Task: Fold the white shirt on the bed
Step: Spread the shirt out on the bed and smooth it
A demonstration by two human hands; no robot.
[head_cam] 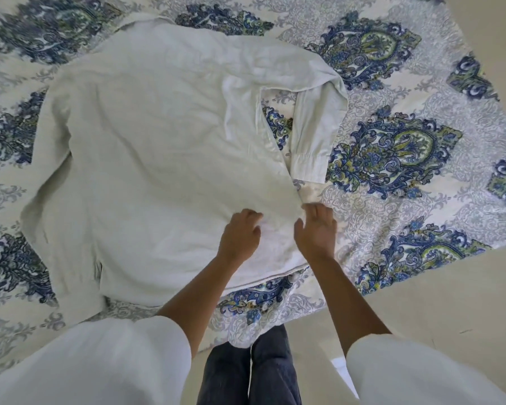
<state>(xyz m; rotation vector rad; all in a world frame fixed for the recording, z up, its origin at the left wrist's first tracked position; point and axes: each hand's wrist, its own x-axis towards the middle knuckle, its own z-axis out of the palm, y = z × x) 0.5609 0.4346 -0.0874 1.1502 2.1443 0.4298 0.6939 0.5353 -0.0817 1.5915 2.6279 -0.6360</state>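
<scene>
The white shirt point(146, 159) lies spread flat on the bed, collar at the far end, hem toward me. Its right sleeve point(313, 133) is bent back alongside the body, cuff pointing at me; the left sleeve runs down the left side. My left hand point(240, 233) rests on the shirt near the hem's right corner, fingers bent onto the cloth. My right hand point(316, 226) is at the shirt's right edge with fingers loosely spread, just touching or just off the fabric; I cannot tell which.
The bed carries a white cover with blue and green paisley medallions point(398, 153). The bed's near edge and corner run diagonally at the right, with pale floor point(450, 293) beyond. My legs in dark trousers point(251, 372) stand against the bed edge.
</scene>
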